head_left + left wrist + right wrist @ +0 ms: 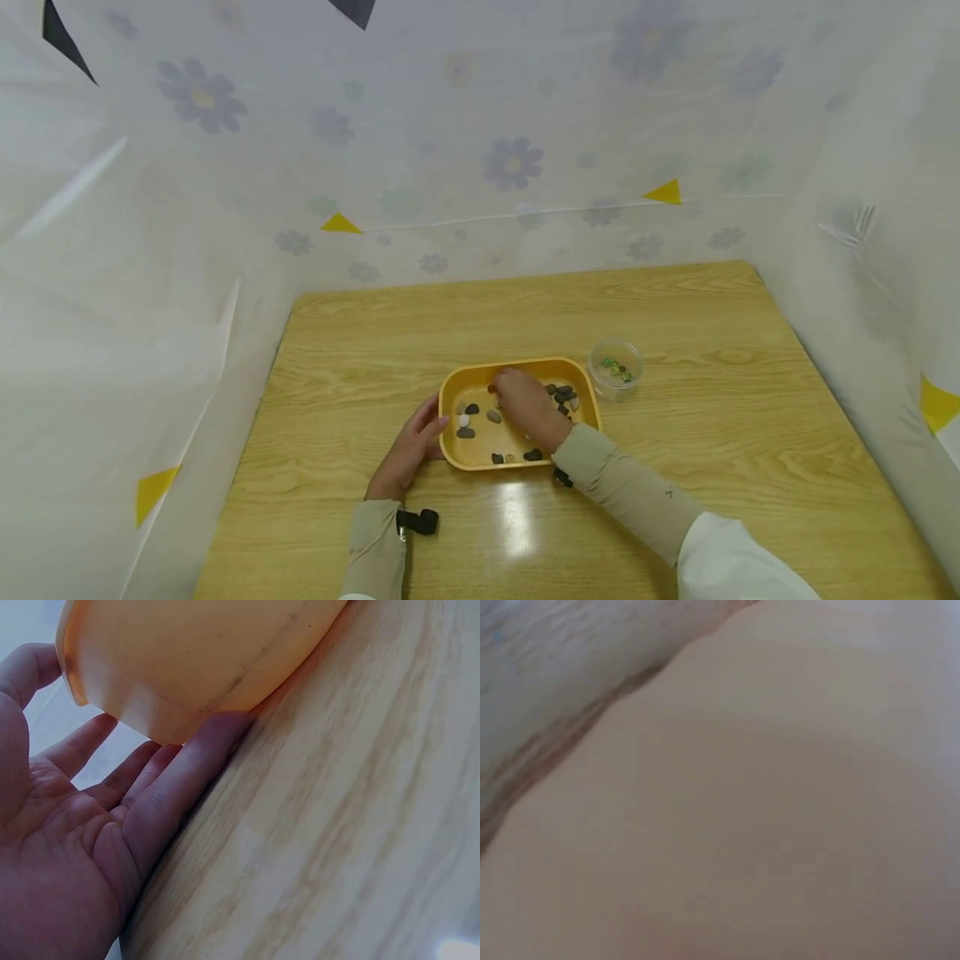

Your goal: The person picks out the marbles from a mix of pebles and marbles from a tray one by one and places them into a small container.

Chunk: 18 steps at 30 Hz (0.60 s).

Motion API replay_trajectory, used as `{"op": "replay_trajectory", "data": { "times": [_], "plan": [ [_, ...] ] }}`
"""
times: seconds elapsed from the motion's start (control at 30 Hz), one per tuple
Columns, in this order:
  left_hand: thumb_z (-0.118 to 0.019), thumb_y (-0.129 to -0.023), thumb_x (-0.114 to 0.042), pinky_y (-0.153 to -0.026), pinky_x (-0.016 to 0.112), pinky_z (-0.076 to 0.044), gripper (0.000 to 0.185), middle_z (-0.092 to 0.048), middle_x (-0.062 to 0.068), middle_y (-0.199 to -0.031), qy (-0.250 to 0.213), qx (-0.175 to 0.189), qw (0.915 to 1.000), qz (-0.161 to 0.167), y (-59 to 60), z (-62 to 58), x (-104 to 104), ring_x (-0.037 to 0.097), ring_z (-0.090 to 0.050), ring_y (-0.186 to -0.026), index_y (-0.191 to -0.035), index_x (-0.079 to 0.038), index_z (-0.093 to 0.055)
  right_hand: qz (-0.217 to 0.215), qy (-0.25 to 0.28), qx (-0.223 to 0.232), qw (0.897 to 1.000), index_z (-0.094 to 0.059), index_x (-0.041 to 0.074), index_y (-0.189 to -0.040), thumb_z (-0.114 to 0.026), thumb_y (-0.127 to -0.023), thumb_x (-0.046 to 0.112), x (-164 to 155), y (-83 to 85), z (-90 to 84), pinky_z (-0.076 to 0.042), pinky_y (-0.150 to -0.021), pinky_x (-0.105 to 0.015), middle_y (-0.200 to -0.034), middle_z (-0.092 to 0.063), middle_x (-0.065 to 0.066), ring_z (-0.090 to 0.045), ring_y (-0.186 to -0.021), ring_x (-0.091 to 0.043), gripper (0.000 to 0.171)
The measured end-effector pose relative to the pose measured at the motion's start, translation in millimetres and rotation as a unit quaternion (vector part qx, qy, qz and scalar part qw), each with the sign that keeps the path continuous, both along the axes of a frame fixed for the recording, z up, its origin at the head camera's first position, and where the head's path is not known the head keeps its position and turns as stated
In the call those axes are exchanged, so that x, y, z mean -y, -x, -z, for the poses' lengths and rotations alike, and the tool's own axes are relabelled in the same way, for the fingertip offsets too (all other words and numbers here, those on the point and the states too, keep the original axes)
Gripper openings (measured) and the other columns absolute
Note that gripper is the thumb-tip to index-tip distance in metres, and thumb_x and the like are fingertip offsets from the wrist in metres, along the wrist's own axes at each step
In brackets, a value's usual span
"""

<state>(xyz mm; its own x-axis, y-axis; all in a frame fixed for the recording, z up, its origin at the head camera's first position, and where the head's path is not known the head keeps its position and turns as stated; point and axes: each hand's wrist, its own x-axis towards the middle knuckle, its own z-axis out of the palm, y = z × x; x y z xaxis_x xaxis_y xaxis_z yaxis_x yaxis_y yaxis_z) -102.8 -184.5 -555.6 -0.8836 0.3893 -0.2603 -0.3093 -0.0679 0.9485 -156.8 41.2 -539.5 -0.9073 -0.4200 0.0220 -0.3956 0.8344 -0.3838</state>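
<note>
A yellow plastic tray on the wooden table holds scattered dark, grey and pale stones. My left hand holds its left end, the thumb at the rim and the fingers along the outer wall; the left wrist view shows these fingers low against the wall. Reaching into the tray, my right hand points its fingers down among the stones. A small red piece shows beside its fingertips. The hand's back hides what lies under it, and I cannot tell whether it grips anything. The right wrist view is blurred.
A round clear cup with several green glass pieces stands just beyond the tray's right end. A white flowered sheet hangs behind the table and along both sides. Black wrist straps are on both sleeves.
</note>
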Motion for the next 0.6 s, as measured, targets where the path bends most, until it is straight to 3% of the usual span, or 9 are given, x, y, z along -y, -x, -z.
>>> {"op": "replay_trajectory", "data": {
  "times": [0.17,0.6],
  "plan": [
    [-0.047,-0.099,-0.019,-0.077,0.047,-0.054,0.052,-0.028,0.007,-0.148,0.009,0.009,0.9999,0.002,-1.2,-6.5,-0.3,0.035,-0.047,-0.118,-0.147,-0.020,-0.027,-0.008,0.003,-0.018,1.000,-0.070,0.007,-0.098,-0.057,-0.092,0.005,-0.7,-1.9,-0.3,-0.054,-0.068,-0.025,-0.094,-0.066,-0.004,-0.063,-0.084,-0.016,0.015],
    [-0.048,-0.099,-0.020,-0.077,0.046,-0.054,0.051,-0.029,0.006,-0.148,0.014,0.014,0.9998,-0.003,-1.6,-7.6,-0.8,0.035,-0.047,-0.117,-0.146,-0.021,-0.029,-0.009,-0.030,-0.015,0.999,-0.070,0.010,-0.100,-0.061,-0.090,0.006,-0.2,-0.9,4.7,-0.053,-0.071,-0.022,-0.096,-0.065,-0.002,-0.062,-0.087,-0.015,0.015]
  ]
}}
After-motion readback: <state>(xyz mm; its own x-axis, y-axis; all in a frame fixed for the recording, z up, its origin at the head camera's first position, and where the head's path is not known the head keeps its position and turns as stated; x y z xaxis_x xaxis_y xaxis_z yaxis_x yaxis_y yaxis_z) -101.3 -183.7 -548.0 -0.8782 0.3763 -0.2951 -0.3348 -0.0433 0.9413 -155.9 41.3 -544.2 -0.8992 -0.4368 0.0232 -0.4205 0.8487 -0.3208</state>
